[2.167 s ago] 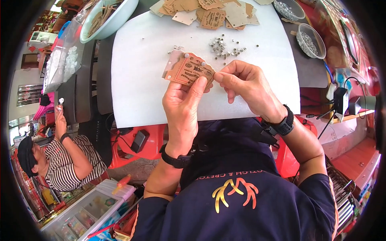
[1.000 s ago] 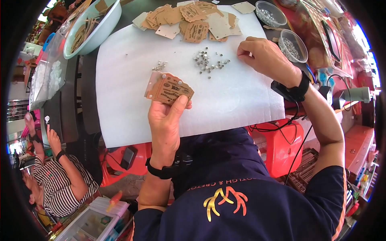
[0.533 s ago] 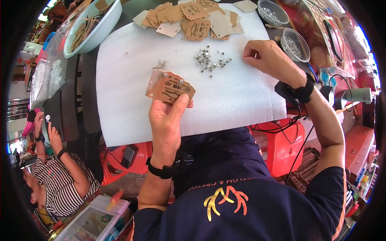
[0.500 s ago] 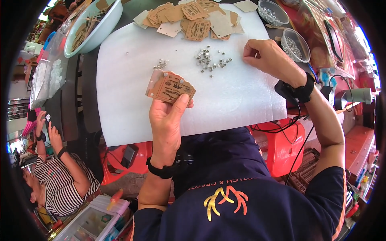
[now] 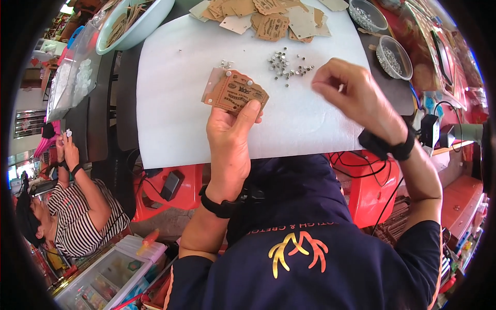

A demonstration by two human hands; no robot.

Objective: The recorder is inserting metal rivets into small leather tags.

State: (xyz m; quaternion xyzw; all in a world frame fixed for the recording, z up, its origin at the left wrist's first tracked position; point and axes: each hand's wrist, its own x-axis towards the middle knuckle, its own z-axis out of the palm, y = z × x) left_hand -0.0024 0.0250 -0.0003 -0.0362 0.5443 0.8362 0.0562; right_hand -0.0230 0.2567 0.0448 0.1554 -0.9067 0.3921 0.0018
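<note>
My left hand [image 5: 230, 142] holds a brown printed card [image 5: 238, 94] with a scalloped edge, thumb on top and fingers beneath. Small round metal caps show near the card's upper edge, and a pale piece sticks out at its left side. My right hand [image 5: 352, 88] is over the right part of the white foam sheet [image 5: 191, 124], slightly blurred, fingers curled in a pinch. Whatever it may hold is hidden. Left of that hand lies a scatter of small silver caps [image 5: 281, 63]. A few tiny metal pieces [image 5: 226, 64] lie just beyond the card.
A heap of brown and whitish cards [image 5: 271, 27] lies at the far edge. Two clear tubs [image 5: 395, 57] of small metal parts stand at the far right. A pale basin [image 5: 137, 26] holds brown strips at far left. Another person [image 5: 85, 206] sits at the left.
My right hand has come nearer to me and slightly left over the sheet. My left hand still holds the card. The whole view has shifted a little.
</note>
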